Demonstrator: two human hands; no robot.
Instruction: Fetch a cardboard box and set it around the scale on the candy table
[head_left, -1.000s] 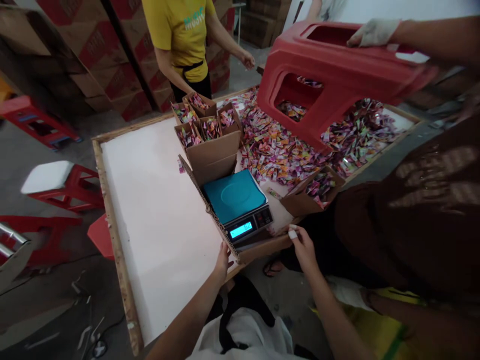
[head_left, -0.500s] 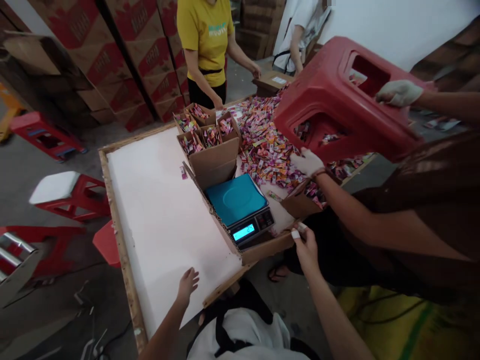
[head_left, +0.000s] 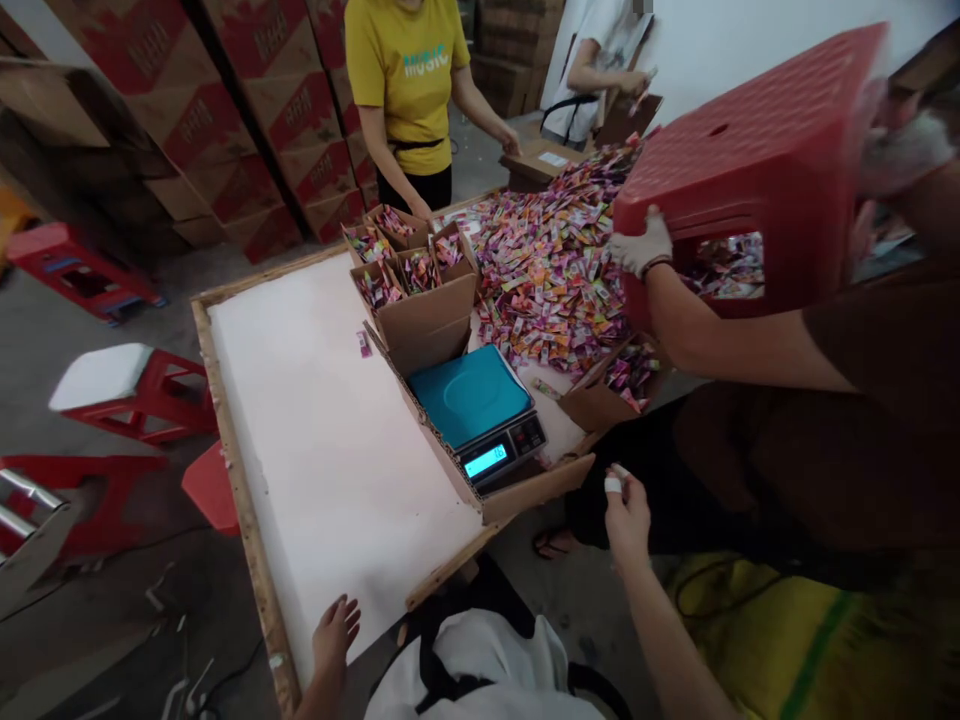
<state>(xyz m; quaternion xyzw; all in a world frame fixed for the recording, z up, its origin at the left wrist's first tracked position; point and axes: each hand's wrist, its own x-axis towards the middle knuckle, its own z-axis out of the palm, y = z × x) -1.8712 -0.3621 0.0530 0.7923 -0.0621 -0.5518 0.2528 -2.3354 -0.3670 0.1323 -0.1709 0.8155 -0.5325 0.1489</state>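
Note:
My left hand (head_left: 335, 633) is at the near edge of the white-topped table (head_left: 315, 420), fingers stretched and holding nothing. My right hand (head_left: 628, 520) hovers off the table's near right side, past the cardboard wall (head_left: 540, 488) around the scale. Its fingers are curled together, with a white wrap (head_left: 613, 485) on one; anything pinched inside is too small to make out. Between my hands stands a digital scale (head_left: 469, 398) with a bare blue pan and a lit display. Behind it, cardboard boxes (head_left: 424, 325) hold small wrapped packets. One loose packet (head_left: 364, 344) lies on the white surface.
A large heap of packets (head_left: 555, 270) covers the far right. There, a co-worker in gloves holds a tilted red stool (head_left: 742, 150) over it. A person in a yellow shirt (head_left: 409, 90) stands across the table. Red stools (head_left: 135, 395) are at left, a yellow sack (head_left: 757, 640) at lower right.
Both my hands have drawn back, the left toward the near left and the right away from the cardboard wall. The co-worker's red stool has turned and moved right. The display digits have changed.

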